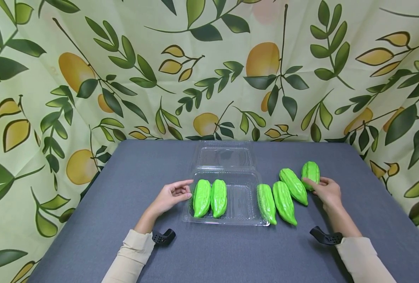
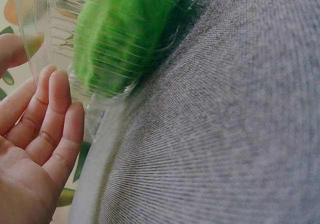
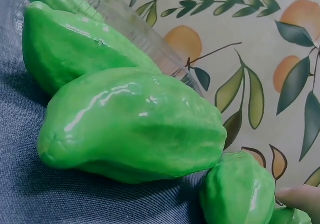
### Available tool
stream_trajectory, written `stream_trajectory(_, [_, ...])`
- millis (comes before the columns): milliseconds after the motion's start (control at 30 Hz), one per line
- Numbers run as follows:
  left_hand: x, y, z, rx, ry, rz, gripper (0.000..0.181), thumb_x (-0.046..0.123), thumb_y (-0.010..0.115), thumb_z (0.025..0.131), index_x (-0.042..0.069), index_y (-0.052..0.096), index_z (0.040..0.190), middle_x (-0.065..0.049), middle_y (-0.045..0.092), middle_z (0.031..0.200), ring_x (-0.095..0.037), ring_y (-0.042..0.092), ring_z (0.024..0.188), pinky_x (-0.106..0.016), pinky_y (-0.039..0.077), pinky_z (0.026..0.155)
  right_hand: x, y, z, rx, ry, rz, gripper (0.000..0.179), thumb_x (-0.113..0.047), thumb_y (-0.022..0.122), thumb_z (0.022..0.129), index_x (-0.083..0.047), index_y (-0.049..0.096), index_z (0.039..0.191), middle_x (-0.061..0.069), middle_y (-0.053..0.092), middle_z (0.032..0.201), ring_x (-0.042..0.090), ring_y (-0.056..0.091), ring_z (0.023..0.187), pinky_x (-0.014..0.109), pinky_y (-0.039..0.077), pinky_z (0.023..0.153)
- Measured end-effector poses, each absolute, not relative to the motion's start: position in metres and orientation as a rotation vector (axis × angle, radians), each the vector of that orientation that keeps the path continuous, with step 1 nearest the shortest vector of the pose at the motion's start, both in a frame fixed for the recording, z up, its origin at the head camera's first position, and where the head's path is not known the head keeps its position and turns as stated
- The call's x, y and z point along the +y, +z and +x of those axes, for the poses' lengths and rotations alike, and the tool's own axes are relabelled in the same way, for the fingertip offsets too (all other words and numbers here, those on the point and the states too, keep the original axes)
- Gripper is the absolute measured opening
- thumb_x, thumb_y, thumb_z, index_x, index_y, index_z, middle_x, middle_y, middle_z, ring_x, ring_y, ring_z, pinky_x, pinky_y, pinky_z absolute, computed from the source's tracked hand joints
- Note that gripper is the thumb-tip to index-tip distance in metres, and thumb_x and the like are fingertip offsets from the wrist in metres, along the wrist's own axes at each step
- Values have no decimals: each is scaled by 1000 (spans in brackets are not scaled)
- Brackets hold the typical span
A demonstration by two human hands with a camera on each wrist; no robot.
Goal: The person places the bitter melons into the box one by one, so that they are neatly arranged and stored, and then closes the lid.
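Observation:
A clear plastic clamshell box [image 1: 241, 222] lies with its lid [image 1: 225, 155] folded back. Two bright green, ridged gourds [image 1: 202, 198] lie side by side in its left half. Beside the box's left rim is my left hand [image 1: 172, 194], fingers loosely bent and fingertips right at the plastic. In the left wrist view, a gourd [image 2: 120, 39] shows through the box wall. My right hand [image 1: 327, 192] pinches the farthest right gourd [image 1: 310, 173] between thumb and fingers. Only one fingertip [image 3: 300, 198] of that hand shows in the right wrist view.
Several more gourds lie right of the hinged box: one [image 1: 266, 204] overlaps its right rim, another [image 1: 284, 202] stands slanted beside it, and a third [image 1: 293, 186] lies behind. The grey cloth-covered table [image 1: 244, 255] ends at a leaf-and-fruit patterned curtain [image 1: 227, 90].

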State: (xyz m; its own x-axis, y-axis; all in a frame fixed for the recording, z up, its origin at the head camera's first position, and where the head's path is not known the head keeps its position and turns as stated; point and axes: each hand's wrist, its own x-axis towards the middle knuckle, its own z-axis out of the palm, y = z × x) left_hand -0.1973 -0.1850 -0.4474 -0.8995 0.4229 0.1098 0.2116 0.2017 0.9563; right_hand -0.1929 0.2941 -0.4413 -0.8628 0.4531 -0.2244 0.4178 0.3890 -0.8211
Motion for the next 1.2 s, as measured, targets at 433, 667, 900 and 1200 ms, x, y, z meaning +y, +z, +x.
stream_trajectory(433, [-186, -448, -198, 2294, 1777, 612, 48, 2, 64, 89, -12, 49, 133, -17, 61, 100, 4, 59, 85, -12, 51, 77, 291, -444, -194, -2524, 1493, -859, 75, -35, 65, 89, 11, 38, 141, 13, 55, 107, -7, 46, 56, 14, 47, 52])
stream_trajectory(667, [-185, -447, -197, 2292, 1775, 620, 48, 2, 64, 89, -11, 50, 133, -1, 59, 95, 4, 59, 84, -12, 51, 75, 288, -443, -194, -2452, 1502, -905, 70, -30, 64, 89, 11, 39, 141, 16, 53, 110, -9, 44, 55, 12, 46, 51])
stream_trajectory(900, [-184, -447, -197, 2296, 1770, 621, 48, 2, 64, 89, -10, 50, 133, -2, 59, 95, 4, 59, 84, -12, 51, 76, 290, -442, -192, -2408, 1512, -913, 69, -31, 64, 89, 9, 41, 140, 4, 52, 96, -8, 46, 53, 12, 46, 51])
stream_trajectory(1200, [-184, -447, -198, 2301, 1768, 629, 48, 1, 64, 89, -10, 50, 133, -11, 61, 98, 4, 59, 84, -12, 51, 76, 295, -440, -191, -2327, 1614, -927, 62, -31, 67, 87, 4, 44, 132, -15, 47, 77, -8, 50, 55, 11, 47, 54])
